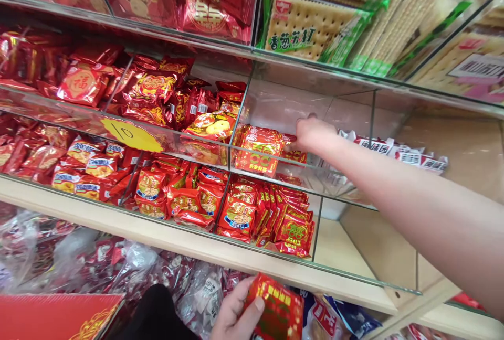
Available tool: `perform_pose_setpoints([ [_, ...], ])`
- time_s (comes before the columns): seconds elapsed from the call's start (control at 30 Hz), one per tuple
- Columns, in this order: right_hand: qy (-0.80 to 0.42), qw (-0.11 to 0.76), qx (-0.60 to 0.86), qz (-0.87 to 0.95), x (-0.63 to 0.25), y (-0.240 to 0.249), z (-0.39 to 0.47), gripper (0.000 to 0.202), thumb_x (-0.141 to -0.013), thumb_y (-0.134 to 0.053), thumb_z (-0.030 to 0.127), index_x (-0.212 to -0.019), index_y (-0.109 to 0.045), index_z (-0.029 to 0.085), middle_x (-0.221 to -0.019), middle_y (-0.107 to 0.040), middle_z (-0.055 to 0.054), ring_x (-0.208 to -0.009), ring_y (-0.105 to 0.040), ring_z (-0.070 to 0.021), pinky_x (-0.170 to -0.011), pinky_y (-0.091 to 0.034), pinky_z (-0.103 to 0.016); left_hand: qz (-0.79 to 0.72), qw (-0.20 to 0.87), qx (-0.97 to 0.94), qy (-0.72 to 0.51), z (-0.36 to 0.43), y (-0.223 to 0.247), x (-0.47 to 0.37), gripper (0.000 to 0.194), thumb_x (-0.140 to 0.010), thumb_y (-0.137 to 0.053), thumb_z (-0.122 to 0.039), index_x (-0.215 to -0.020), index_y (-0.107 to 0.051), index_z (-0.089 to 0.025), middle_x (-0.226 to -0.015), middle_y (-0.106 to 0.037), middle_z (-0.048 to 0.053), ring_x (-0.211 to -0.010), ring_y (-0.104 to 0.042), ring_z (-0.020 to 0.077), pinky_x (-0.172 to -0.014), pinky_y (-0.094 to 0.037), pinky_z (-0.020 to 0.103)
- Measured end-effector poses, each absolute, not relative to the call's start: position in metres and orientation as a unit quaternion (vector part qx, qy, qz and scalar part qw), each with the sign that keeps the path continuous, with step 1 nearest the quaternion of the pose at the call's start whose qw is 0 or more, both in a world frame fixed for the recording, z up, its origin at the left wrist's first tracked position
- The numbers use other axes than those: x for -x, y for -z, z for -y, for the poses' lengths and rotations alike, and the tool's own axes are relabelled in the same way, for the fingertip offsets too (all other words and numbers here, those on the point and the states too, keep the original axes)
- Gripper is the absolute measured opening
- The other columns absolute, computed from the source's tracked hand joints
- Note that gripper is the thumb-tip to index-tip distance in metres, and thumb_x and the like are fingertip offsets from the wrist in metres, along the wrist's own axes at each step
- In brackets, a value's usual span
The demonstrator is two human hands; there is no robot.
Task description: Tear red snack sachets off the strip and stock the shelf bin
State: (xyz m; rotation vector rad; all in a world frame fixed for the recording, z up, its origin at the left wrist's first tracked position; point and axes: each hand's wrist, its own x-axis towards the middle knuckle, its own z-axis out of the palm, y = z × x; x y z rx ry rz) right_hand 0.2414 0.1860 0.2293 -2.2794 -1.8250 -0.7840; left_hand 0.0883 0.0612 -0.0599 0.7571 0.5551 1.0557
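At the bottom centre my left hand (238, 314) grips a red packet (277, 306) with gold print, thumb on its face. My right hand (315, 133) reaches over the clear front of the middle shelf's compartment. Its fingers point down beside a red packet (297, 155), and the fingertips are partly hidden, so whether they grip it is unclear. Just left of that hand, more red packets (260, 148) with green and gold print stand upright in the same compartment.
Clear dividers split the shelves. Red snack packets (153, 88) fill the left compartments, with a yellow price tag (132, 133) in front. Green-edged cracker packs (307, 25) sit above, white-and-red packets (409, 155) right. A red box (55, 316) is lower left, bagged goods below.
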Motion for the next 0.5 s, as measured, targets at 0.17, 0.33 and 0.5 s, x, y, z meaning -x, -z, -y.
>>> perform_pose_setpoints([
  [0.17, 0.374, 0.273, 0.582, 0.668, -0.226, -0.191, -0.074, 0.026, -0.087, -0.044, 0.043, -0.095, -0.058, 0.022, -0.091, -0.062, -0.004, -0.08, -0.059, -0.0168, -0.068, -0.045, -0.028, -0.192, 0.783, -0.324, -0.496, -0.068, 0.053, -0.083, 0.023, -0.077, -0.066, -0.027, -0.099, -0.068, -0.023, -0.096, -0.072, 0.004, -0.091, -0.065, 0.0192, -0.089, -0.047, 0.034],
  [0.33, 0.072, 0.466, 0.632, 0.614, -0.232, -0.027, 0.008, 0.029, -0.079, -0.055, 0.045, -0.098, -0.059, 0.023, -0.085, -0.066, -0.005, -0.063, -0.061, -0.0157, -0.05, -0.049, -0.024, -0.19, 0.792, -0.322, -0.482, -0.061, 0.05, -0.084, 0.02, -0.078, -0.065, -0.025, -0.098, -0.069, -0.022, -0.094, -0.073, 0.004, -0.091, -0.065, 0.0197, -0.088, -0.048, 0.034],
  [0.5, -0.295, 0.589, 0.651, 0.378, -0.236, 0.062, 0.001, 0.038, -0.083, -0.046, 0.054, -0.096, -0.057, 0.02, -0.091, -0.066, -0.006, -0.081, -0.063, -0.0182, -0.062, -0.053, -0.025, -0.184, 0.77, -0.439, -0.425, -0.051, 0.057, -0.094, 0.019, -0.08, -0.062, -0.025, -0.098, -0.066, -0.019, -0.087, -0.071, 0.004, -0.08, -0.065, 0.0173, -0.077, -0.05, 0.029],
])
